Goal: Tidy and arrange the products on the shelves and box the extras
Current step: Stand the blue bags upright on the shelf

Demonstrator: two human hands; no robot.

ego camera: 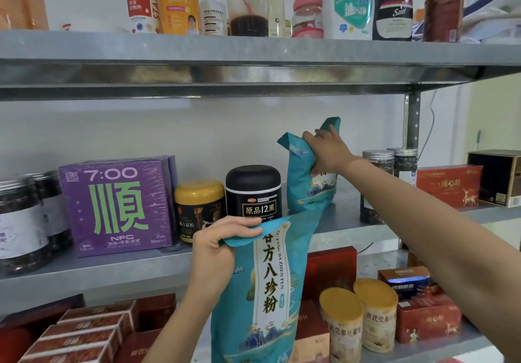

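Left hand (222, 245), raised at near centre, pinches the top corner of the near pouch (270, 292). Right arm extends from the right; right hand (328, 151) grips the far pouch (300, 185).

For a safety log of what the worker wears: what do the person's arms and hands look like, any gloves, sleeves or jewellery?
No gloves on the left hand or the right hand. The left forearm and the right forearm are bare up to the frame edge, with no sleeve in view. No watch, bracelet or ring shows, and no bandage or marking.
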